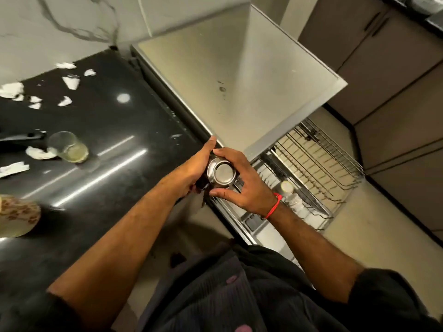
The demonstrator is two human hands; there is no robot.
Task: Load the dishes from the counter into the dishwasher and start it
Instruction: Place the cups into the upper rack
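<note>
Steel cup (pixel 221 174), upside down, held btwn both grips: left hand (pixel 196 164) & right hand (pixel 242 180) curl round it.

Home kitchen: black counter (pixel 115 130), marble backsplash (pixel 60 22), pulled-out dishwasher rack (pixel 318 159), cabinets (pixel 383 68).

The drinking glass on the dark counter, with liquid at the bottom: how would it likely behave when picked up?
The glass looks rigid and probably fragile, being clear and thin-walled. The pale liquid pooled inside could slosh or spill if it is tilted. Its smooth wall may be slippery, and the glossy counter might let it slide.
</note>
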